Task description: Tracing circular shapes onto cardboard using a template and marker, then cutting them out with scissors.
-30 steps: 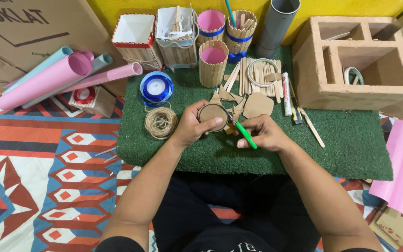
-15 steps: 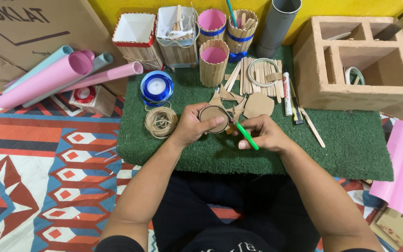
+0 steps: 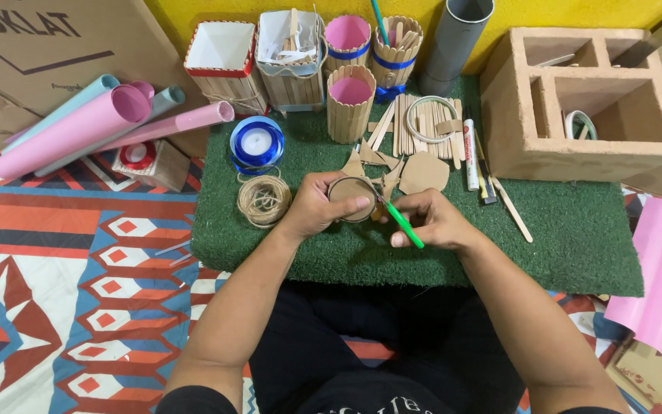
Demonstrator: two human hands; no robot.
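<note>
1. At frame centre, the left hand (image 3: 317, 205) pinches a round brown cardboard disc (image 3: 349, 188), thumb on top.
2. The right hand (image 3: 432, 222) grips a green-handled cutter (image 3: 404, 225) at the disc's right edge.
3. Both sit above the green turf mat (image 3: 568, 230).

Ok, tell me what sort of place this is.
Probably a home craft corner set up on the floor: a green turf mat laid over a patterned rug, stick-covered containers, rolled paper, twine. The left hand holds a cardboard disc; the right hand holds a green-handled tool.
</note>
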